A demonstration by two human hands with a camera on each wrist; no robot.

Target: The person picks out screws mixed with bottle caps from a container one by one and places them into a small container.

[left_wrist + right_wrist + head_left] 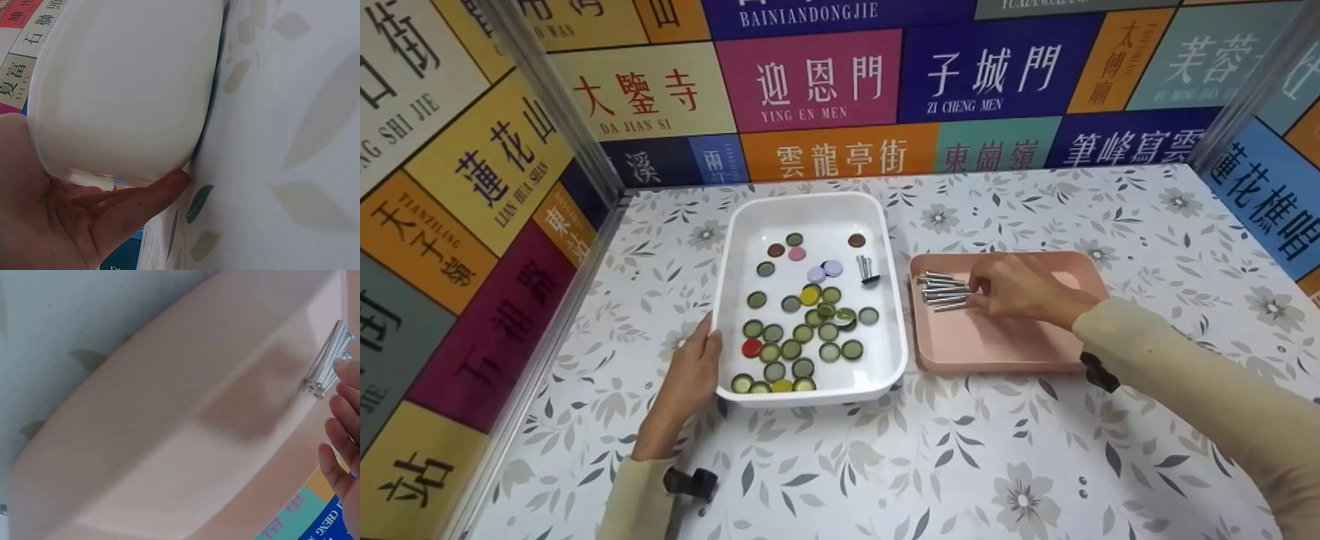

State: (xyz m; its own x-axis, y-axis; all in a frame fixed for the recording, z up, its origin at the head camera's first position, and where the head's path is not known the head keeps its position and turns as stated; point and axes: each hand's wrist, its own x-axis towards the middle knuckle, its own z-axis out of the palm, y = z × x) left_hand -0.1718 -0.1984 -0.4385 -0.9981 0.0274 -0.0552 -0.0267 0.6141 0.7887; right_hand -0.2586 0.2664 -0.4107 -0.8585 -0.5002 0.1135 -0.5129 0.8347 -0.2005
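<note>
A white tray (810, 395) holds many bottle caps (802, 334), most lying with their greenish insides up. At its right side is a small bunch of silver screws (864, 267) beside a black cap. My left hand (688, 375) touches the tray's left wall; in the left wrist view its extended fingers (135, 211) lie along the white wall. My right hand (1016, 289) is inside the pink tray (997, 364), thumb and forefinger at a bundle of long silver screws (941, 291). The right wrist view shows the thumb on the screws (329, 363), the other fingers loosely bent.
Both trays stand side by side, a narrow gap between them, on a floral tablecloth (885, 465). Panels with large printed characters (810, 82) enclose the back and sides. Black straps (690, 484) are on both wrists.
</note>
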